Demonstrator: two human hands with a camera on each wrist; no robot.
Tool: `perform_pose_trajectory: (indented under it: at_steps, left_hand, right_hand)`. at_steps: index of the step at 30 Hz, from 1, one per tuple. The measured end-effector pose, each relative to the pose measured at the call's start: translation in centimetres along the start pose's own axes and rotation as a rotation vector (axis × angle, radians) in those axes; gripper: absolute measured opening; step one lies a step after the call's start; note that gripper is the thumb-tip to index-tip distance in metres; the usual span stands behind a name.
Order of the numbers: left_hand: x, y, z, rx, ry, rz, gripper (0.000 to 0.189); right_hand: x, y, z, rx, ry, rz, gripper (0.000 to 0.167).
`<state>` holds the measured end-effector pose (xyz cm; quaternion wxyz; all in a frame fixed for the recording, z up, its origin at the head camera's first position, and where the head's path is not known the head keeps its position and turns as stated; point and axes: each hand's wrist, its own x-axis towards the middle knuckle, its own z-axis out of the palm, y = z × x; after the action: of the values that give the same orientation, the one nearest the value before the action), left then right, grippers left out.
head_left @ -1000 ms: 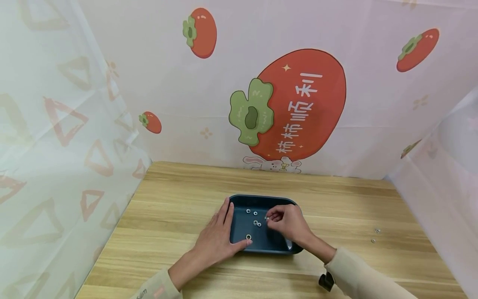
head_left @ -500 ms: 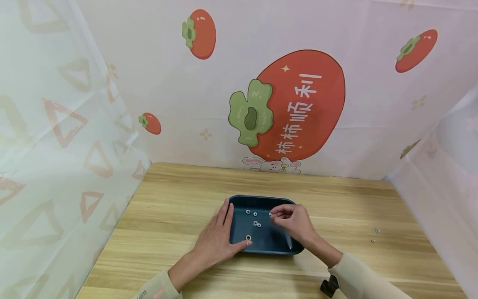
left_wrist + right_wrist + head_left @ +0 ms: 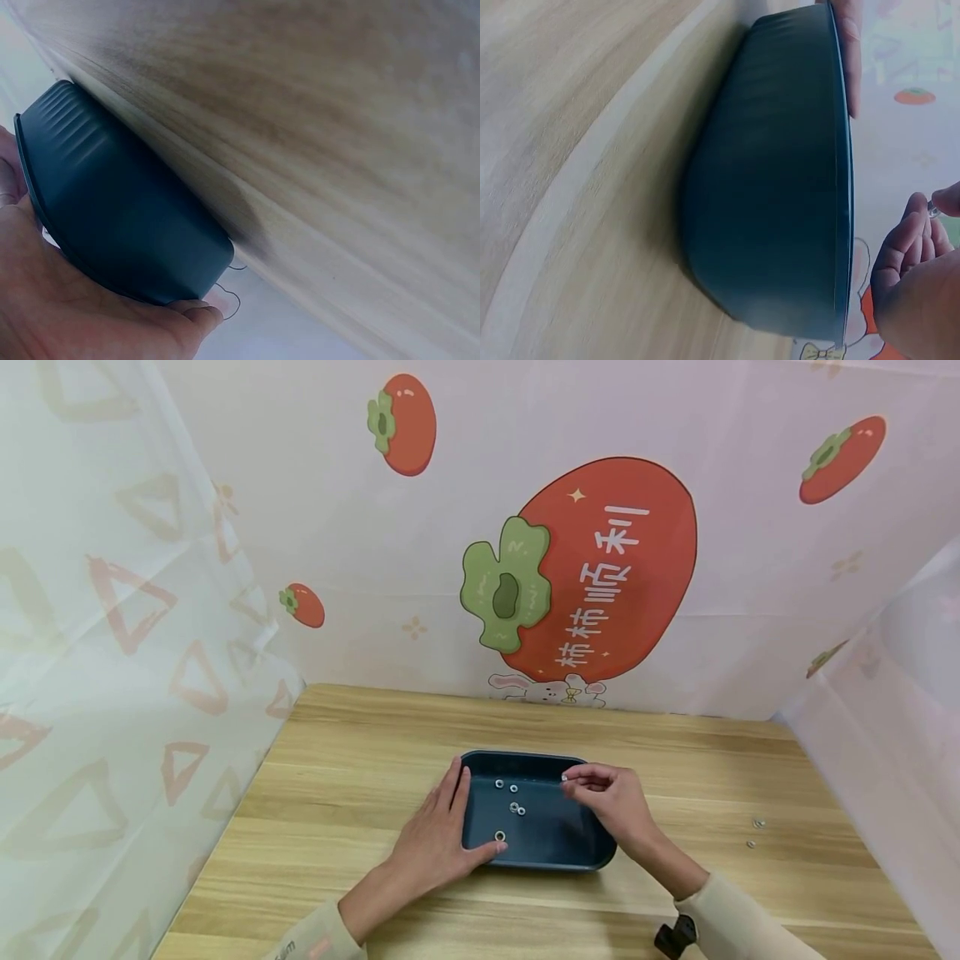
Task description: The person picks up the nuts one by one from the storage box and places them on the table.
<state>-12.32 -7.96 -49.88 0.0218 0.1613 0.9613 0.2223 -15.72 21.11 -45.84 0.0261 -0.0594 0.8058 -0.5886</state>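
On the wooden table a dark blue tray [image 3: 555, 852] holds several small metal nuts [image 3: 514, 807], mostly toward its left side. My left hand [image 3: 431, 843] grips the tray's left end, its fingers along the left rim and its thumb over the front rim beside a larger ring-shaped nut [image 3: 500, 836]. At the tray's back right corner my right hand [image 3: 611, 797] is raised, pinching one small nut [image 3: 565, 777] between thumb and fingertips. In the right wrist view the pinched nut [image 3: 933, 209] shows as a shiny bit, partly hidden by the fingers.
A few more small metal pieces [image 3: 759, 822] lie on the right part of the wooden table [image 3: 360, 752]. A printed cloth backdrop [image 3: 360, 527] stands behind and at both sides. A black device [image 3: 675, 935] sits by the right sleeve.
My right hand has moved right and slightly back, from over the tray's middle to its back right corner, with the nut still pinched. The left hand and the tray's other nuts stay put.
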Motion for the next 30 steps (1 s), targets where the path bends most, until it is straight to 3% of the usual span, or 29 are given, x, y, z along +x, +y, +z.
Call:
perform_pose_trajectory:
  at_steps: [7, 30]
  left_hand:
    - [0.0, -0.1, 0.0, -0.002, 0.003, 0.002, 0.120]
    - [0.0, 0.0, 0.0, -0.011, 0.004, -0.002, 0.121]
  right_hand:
    - [-0.4, 0.3, -1.1, 0.072, 0.020, 0.011, 0.023]
    - [-1.6, 1.6, -4.0, 0.028, 0.123, 0.042, 0.023]
